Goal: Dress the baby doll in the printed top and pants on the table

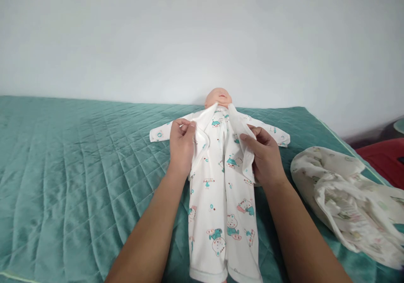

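Note:
A baby doll (219, 97) lies on its back on a green quilted bed (69, 169), head towards the wall. It wears a white romper (221, 215) printed with small cartoon animals. My left hand (181, 146) pinches the romper's left front flap near the chest. My right hand (265, 156) grips the right front flap, pulled outward. The front of the garment is parted between my hands, and the sleeves lie spread to each side.
A crumpled white printed cloth (344, 198) lies on the bed at the right. Beyond the bed's right edge there is a red object (383, 158). A plain white wall (202, 38) runs behind the bed.

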Tool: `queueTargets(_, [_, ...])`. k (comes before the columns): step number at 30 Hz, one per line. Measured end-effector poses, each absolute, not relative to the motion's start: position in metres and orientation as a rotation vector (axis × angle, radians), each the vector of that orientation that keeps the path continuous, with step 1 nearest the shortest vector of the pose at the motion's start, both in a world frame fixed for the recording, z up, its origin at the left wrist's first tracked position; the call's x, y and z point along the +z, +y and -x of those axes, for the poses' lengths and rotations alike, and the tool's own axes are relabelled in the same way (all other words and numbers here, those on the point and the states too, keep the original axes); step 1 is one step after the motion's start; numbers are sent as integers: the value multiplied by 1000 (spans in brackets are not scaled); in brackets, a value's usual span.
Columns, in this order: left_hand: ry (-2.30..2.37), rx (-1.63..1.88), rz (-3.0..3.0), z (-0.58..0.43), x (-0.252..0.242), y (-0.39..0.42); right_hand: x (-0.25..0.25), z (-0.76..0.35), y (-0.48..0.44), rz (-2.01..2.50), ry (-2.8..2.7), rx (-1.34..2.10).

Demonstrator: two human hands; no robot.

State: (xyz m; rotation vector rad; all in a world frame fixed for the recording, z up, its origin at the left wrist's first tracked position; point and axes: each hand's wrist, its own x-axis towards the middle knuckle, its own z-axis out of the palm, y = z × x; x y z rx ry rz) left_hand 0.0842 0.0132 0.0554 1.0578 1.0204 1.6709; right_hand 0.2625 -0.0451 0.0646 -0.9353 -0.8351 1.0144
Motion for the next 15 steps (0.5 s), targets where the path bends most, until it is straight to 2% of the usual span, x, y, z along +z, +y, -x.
queueTargets(5, [1190,1845,-616,-55,51,34,67,-293,-40,1035,-689,717])
queueTargets(9, [1318,2009,-675,-43,44,44,57,-311,-31,1257,-665,548])
queueTargets(12, [1506,1997,-1113,-48,39,43,42,-309,-24,1492,-896,495])
queueTargets(15, [1620,1696,-1852,-58,35,45,28,-308,-20,1587,-1059,519])
